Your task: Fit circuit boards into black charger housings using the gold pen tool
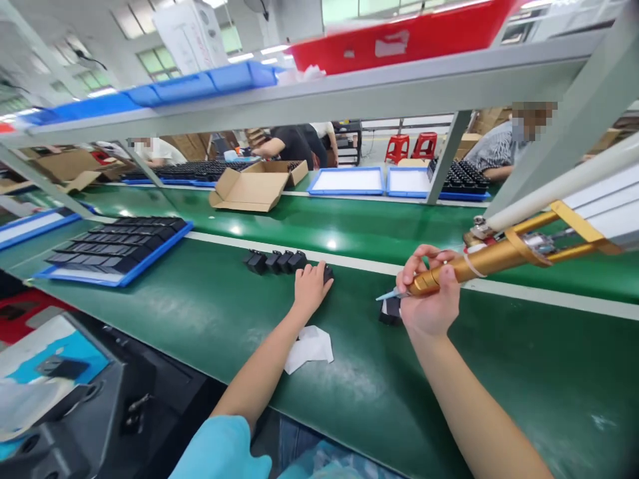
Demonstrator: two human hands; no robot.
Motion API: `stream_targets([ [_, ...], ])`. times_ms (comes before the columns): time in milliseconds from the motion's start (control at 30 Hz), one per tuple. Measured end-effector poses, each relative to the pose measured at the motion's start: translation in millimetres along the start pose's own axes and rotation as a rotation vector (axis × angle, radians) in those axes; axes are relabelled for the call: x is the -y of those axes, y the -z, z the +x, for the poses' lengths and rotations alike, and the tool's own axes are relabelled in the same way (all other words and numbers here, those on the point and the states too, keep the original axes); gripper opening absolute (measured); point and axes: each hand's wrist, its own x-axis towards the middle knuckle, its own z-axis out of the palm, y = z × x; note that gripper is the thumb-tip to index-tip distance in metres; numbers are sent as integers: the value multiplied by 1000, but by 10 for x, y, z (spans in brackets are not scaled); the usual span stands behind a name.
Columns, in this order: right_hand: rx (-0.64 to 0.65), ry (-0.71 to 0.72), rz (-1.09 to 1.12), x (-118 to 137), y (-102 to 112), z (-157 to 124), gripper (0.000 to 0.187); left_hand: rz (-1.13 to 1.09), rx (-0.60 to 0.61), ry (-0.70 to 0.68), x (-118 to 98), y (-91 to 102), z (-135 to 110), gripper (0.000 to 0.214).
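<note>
My right hand (432, 306) is wrapped around a gold dispensing gun (479, 261), whose thin light-blue nozzle (387, 295) points left. Just under that nozzle a small black block (388, 313) with a pale patch sits on the green bench, partly hidden by the hand. My left hand (310, 287) reaches to the right end of a row and has its fingers and thumb closed about a black block (328, 272). Several similar black blocks (284, 261) stand to its left. A crumpled white tissue (312, 347) lies by my left forearm.
A blue tray (150, 263) filled with black blocks is at the left. Beyond the white strip are an open cardboard box (249, 189) and blue-rimmed trays (345, 181). An overhead shelf (319, 100) carries a red bin (424, 41). Other people work across the bench.
</note>
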Motion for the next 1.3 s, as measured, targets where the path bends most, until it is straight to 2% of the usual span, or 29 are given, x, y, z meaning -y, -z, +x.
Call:
stream_targets([
  [67, 0, -6, 3, 0, 10, -1, 20, -153, -9, 86, 50, 24, 37, 42],
  [233, 1, -10, -3, -25, 38, 20, 21, -1241, -32, 478, 24, 175, 145, 45],
  [333, -4, -2, -16, -30, 53, 30, 23, -1496, -35, 515, -53, 348, 141, 44],
  [467, -13, -3, -33, -12, 60, 26, 24, -2143, 41, 571, -143, 571, 29, 31],
  [533, -13, -10, -36, -3, 56, 23, 24, -2331, 59, 578, -166, 629, -33, 28],
  [800, -1, -14, -43, 10, 38, 31, 22, -2462, 36, 451, -153, 664, -169, 33],
  [1033, -1, -13, -44, 7, 38, 30, 21, -2399, -3, 346, -147, 737, -222, 34],
  [1300, -8, -7, -62, 5, 41, 27, 24, -2288, -1, 222, -150, 710, -272, 41],
])
